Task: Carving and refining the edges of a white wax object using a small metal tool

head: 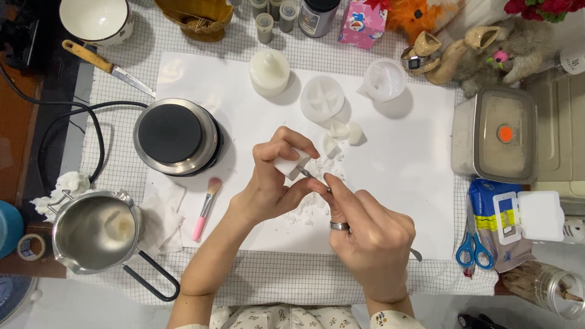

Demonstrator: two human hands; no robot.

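Centrally, a small white wax block [286,164] sits pinched in the left hand [274,176] above a white paper sheet [414,158] on the bench. The right hand [365,234] grips a thin metal tool [312,177], its tip against the block. White crumbly shavings [311,210] lie beneath. Far off stand round white moulds [322,97]. Left, a black-topped steel hotplate [177,137] and pink brush [206,208]. Right, a blue rectangular wipes packet [496,216] with white flip lid, and blue-handled scissors [474,250].
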